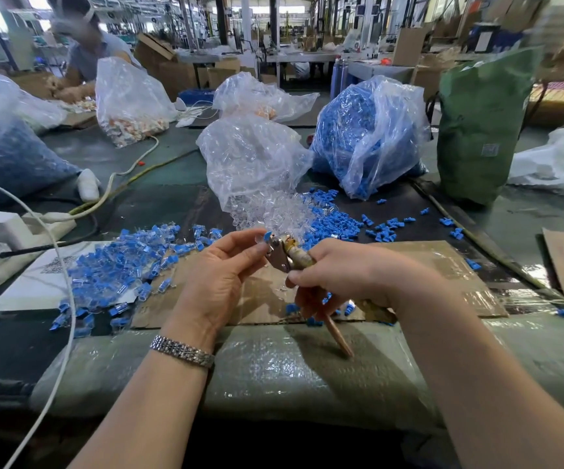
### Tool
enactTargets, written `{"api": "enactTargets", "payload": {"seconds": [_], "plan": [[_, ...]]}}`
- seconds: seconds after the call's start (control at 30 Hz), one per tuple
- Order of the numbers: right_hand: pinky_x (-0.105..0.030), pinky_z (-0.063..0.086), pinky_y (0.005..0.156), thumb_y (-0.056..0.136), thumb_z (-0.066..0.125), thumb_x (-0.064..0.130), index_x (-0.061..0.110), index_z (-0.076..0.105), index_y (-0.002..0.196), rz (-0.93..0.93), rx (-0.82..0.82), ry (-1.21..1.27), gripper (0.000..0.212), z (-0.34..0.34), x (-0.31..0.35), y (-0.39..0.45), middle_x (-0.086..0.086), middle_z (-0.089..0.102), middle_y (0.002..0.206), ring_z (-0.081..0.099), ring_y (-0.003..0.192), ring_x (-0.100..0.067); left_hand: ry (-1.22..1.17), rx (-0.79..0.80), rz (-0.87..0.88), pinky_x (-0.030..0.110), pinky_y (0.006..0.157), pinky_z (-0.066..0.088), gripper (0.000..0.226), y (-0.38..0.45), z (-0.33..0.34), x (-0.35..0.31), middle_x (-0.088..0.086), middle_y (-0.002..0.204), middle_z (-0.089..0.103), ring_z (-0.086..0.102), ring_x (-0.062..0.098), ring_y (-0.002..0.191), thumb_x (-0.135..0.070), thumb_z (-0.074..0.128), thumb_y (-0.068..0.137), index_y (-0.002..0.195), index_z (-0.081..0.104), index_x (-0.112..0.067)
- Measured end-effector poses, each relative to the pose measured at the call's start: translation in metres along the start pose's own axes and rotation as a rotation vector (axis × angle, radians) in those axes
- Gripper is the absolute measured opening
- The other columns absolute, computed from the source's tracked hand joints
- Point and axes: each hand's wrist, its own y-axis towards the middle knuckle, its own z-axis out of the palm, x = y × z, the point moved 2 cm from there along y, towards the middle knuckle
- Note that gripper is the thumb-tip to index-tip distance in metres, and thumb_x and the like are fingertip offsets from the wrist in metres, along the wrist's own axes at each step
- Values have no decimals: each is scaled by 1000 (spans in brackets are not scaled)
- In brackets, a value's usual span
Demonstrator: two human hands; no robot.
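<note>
Your left hand [219, 275] is raised palm-up over the near middle of the worktop [172, 198], thumb and fingertips pinching a small blue and clear part [267, 236]. That part sits right at the metal head of the pliers [282, 253], touching it. Your right hand [341, 275] is just to the right, fingers curled round the pliers' worn handles; one handle pokes down out of your fist towards you. A metal bracelet [182, 352] circles your left wrist.

Both hands hover above a flat sheet of cardboard [442, 265]. To the left lies a heap of blue and clear pieces [121, 265]. Farther off, in the middle, a clear plastic bag [253, 164] spills transparent pieces onto the worktop, with loose blue caps [327, 221] scattered just to its right. Behind those stands a bag of blue caps [365, 130], and to the far right a green bag [483, 123]. At the left edge sits a white power strip [13, 231] with a cable trailing towards you. Another person [94, 52] works at the far left.
</note>
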Motion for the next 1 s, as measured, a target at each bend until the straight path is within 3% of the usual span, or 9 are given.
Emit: {"api": "enactTargets", "payload": {"seconds": [0.17, 0.4, 0.57, 0.7, 0.77, 0.83, 0.9, 0.93, 1.0], "plan": [[-45, 63, 79, 103, 55, 22, -6, 61, 107, -3, -22, 28, 29, 3, -7, 6, -19, 73, 87, 71, 73, -24, 158, -30, 18, 37, 91, 59, 24, -4, 4, -1, 15, 105, 77, 72, 26, 100, -14, 77, 73, 95, 82, -20], [-37, 62, 59, 103, 55, 36, 0, 65, 88, -22, -83, 55, 40, 11, -15, 14, -3, 64, 57, 65, 54, -19, 267, -73, 56, 29, 83, 61, 23, -7, 7, -2, 11, 102, 78, 74, 25, 99, -18, 79, 73, 96, 82, -23], [-53, 60, 82, 100, 53, 50, 8, 65, 80, 0, -134, -76, 49, 17, -18, 16, -8, 66, 66, 68, 64, -29, 264, -67, 88, 23, 80, 59, 23, -5, 5, 1, 11, 101, 79, 75, 24, 99, -13, 79, 74, 96, 82, -19], [-53, 61, 81, 99, 54, 52, 2, 68, 91, 13, -102, 25, 52, 13, -17, 13, -7, 69, 65, 71, 65, -29, 297, -54, 126, 21, 80, 58, 20, -6, 5, 0, 6, 100, 79, 75, 20, 99, -15, 78, 78, 96, 81, -23], [-48, 62, 80, 97, 56, 54, 4, 69, 93, 17, -125, -10, 52, 1, -19, 9, -7, 73, 70, 74, 67, -26, 411, -156, 187, 24, 83, 59, 18, -6, 0, -2, 1, 100, 78, 73, 15, 98, -13, 78, 84, 99, 79, -23], [-37, 61, 71, 93, 60, 57, 8, 67, 87, 27, -234, -134, 50, -17, -26, 7, -9, 72, 74, 68, 63, -21, 634, -413, 256, 30, 90, 58, 18, -6, -11, -6, -4, 101, 74, 69, 10, 96, -9, 74, 89, 99, 74, -23], [-26, 47, 52, 91, 64, 55, 13, 60, 75, 76, -403, -274, 46, -37, -37, 6, -4, 62, 67, 57, 56, -17, 866, -679, 323, 35, 100, 51, 26, -7, -16, -11, -1, 112, 64, 61, 15, 103, -1, 66, 90, 105, 70, -22], [-28, 39, 49, 91, 65, 54, 14, 56, 71, 112, -488, -365, 46, -46, -45, 5, -3, 59, 66, 55, 57, -17, 982, -750, 356, 33, 102, 45, 31, -8, -15, -13, 2, 116, 57, 55, 19, 109, 1, 62, 88, 110, 68, -20], [-32, 35, 55, 91, 64, 55, 14, 51, 71, 191, -591, -538, 48, -56, -60, 8, -7, 61, 77, 55, 69, -22, 1121, -671, 411, 28, 98, 41, 33, -8, -5, -13, 4, 117, 55, 51, 19, 110, 2, 61, 88, 113, 66, -19]]}}
